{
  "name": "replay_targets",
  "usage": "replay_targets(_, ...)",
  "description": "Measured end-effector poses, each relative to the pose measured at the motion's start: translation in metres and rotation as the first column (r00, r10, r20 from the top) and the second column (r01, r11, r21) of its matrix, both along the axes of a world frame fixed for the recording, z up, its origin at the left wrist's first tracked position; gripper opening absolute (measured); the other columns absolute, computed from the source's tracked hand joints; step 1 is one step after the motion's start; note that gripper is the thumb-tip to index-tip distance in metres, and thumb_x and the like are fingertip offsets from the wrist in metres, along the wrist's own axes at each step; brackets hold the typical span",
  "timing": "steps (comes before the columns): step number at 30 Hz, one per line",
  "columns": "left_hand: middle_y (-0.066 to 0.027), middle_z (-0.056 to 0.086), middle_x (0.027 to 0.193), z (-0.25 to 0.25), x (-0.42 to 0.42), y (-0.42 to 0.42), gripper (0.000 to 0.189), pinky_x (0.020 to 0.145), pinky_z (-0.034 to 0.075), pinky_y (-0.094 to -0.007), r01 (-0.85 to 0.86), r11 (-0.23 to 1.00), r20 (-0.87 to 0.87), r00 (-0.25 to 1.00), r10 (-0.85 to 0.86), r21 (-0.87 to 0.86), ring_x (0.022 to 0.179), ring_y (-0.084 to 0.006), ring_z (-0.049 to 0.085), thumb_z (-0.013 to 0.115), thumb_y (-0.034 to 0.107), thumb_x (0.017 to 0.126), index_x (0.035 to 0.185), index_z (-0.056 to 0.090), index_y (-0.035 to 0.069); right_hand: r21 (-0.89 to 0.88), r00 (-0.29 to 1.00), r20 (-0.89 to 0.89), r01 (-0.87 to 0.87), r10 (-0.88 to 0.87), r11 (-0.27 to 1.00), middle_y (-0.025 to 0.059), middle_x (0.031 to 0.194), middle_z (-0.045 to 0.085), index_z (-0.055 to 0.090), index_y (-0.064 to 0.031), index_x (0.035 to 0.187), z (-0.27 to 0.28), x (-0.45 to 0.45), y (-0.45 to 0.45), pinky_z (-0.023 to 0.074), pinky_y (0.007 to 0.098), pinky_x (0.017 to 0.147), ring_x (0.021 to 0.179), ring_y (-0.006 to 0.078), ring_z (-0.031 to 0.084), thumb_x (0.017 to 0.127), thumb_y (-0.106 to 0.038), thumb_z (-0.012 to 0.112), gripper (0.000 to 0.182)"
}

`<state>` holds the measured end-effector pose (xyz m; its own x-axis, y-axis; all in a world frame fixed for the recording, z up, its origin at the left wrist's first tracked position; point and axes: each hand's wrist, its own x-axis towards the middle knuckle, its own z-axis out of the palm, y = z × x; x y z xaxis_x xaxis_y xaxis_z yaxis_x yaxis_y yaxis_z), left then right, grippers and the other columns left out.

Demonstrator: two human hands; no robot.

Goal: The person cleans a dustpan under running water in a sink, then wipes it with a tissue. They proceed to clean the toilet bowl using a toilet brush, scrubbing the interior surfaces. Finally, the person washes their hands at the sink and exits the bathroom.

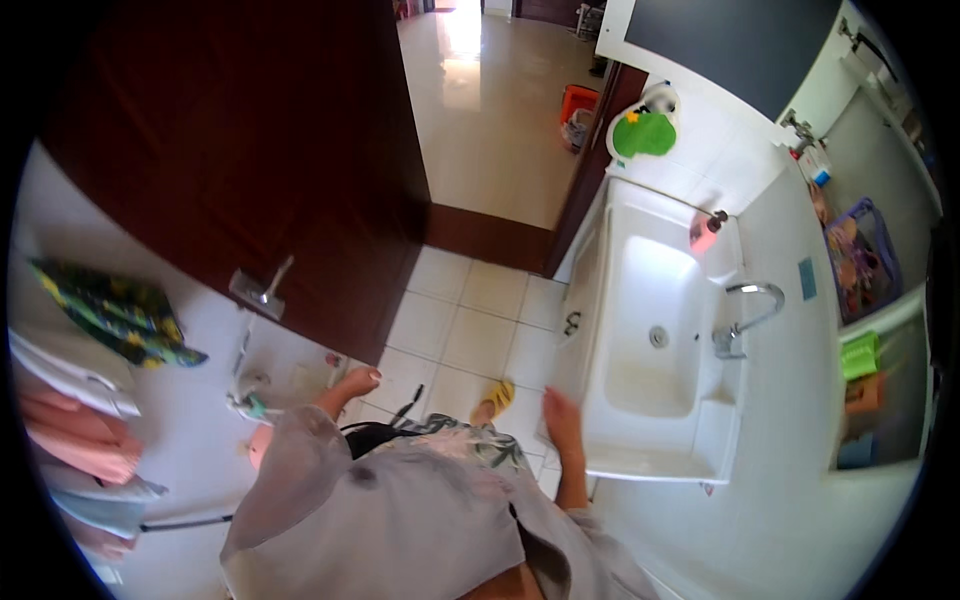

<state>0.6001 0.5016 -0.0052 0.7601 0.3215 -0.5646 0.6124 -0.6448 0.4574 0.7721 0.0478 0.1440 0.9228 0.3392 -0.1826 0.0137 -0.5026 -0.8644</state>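
Note:
My left hand [360,381] hangs at my side below the brown door [300,150] and its metal lever handle [262,291]; its fingers look curled, and whether it holds anything is not clear. Beside the near left corner of the white washbasin [652,337] is my right hand [561,412], blurred, with nothing visible in it. A chrome faucet [739,322] stands on the basin's right side, and a pink pump bottle [705,231] is at its far corner. A foot in a yellow slipper [497,397] shows on the tiled floor between my hands.
A doorway with a brown threshold [487,236] opens ahead, with an orange bucket [577,105] beyond. An open mirror cabinet [870,187] holding a purple basket [862,262] projects at right. Towels [82,435] hang at left. A green mat-like item [645,135] hangs above the basin.

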Motion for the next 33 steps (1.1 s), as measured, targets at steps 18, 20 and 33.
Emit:
replay_targets(18,-0.0012,0.06,0.104,0.138,0.215,-0.006,0.048,0.076,0.044,-0.027,-0.229,0.732,-0.384,0.922,-0.047,-0.641,0.095,-0.0097,0.052,0.053,0.048,0.085,0.115,0.058,0.011,0.033,0.962,0.129,-0.248,0.242,0.968,0.0134,0.094,0.065,0.058,-0.0069,0.111,0.002,0.313,0.137,0.0477,0.0322,0.073,0.079,0.0227,0.062,0.084,-0.017,0.056,0.028)
replay_targets(20,-0.0028,0.06,0.103,0.127,0.247,0.013,0.047,0.076,0.044,-0.0266,-0.204,0.73,-0.317,0.948,-0.018,-0.652,0.092,-0.0106,0.053,0.054,0.046,0.085,0.114,0.058,0.009,0.077,0.961,0.055,-0.276,0.272,0.958,0.013,0.094,0.065,0.057,-0.0079,0.113,0.005,0.339,0.163,0.0476,0.0323,0.074,0.082,0.0231,0.063,0.084,-0.017,0.056,0.03)
replay_targets(33,-0.0148,0.023,0.143,0.355,0.693,0.047,0.067,0.102,0.031,-0.0386,0.703,0.504,0.779,0.621,-0.089,-0.502,0.131,-0.026,0.026,0.055,0.028,0.088,0.141,0.018,0.01,-0.139,0.941,0.216,-0.234,0.26,0.962,0.0139,0.097,0.064,0.055,-0.0026,0.112,0.062,0.519,0.309,0.0483,0.0316,0.075,0.088,0.0237,0.063,0.086,-0.013,0.054,0.028)
